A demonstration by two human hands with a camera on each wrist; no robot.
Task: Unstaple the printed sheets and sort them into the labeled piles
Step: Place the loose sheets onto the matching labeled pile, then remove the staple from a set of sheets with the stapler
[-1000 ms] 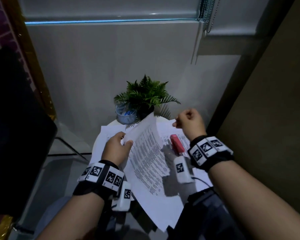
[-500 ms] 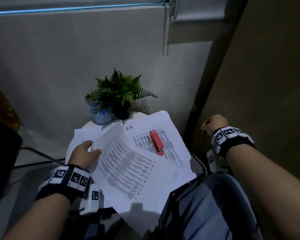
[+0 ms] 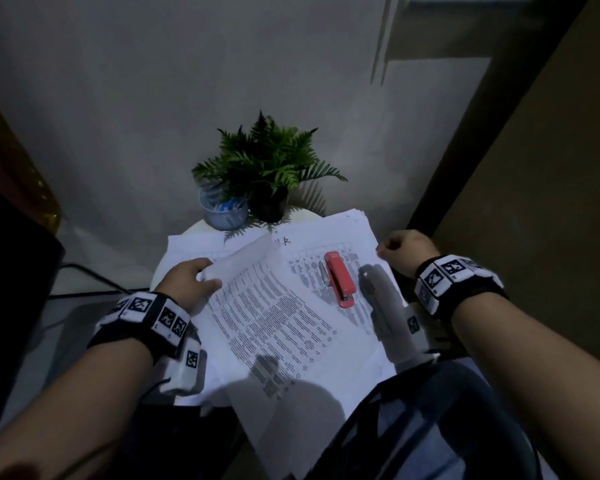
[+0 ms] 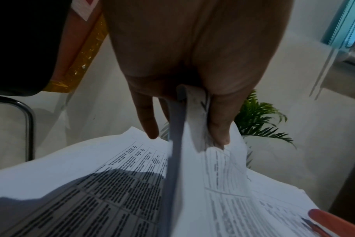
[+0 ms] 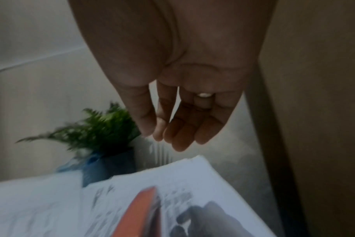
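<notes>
Left hand (image 3: 187, 282): grip pinches the folded top edge of the printed sheets (image 3: 274, 320), thumb above, fingers below. Sheets' long axis runs from that grip toward the person, overhanging the surface (image 3: 201, 226). Right hand (image 3: 404, 251): loosely curled, holding nothing, just beside the right pile (image 3: 329, 233), nearer the red stapler (image 3: 340, 279) lying on it.

Dim light falls on a pale wall (image 3: 153, 98) at the far side, with a brown panel (image 3: 551, 168) to the right. A fern (image 3: 267, 161) in a dark pot (image 3: 269, 202) and a blue cup (image 3: 224, 211) stand at the far edge of the round white tabletop (image 3: 201, 228). A dark chair (image 3: 11, 271) sits on the left.
</notes>
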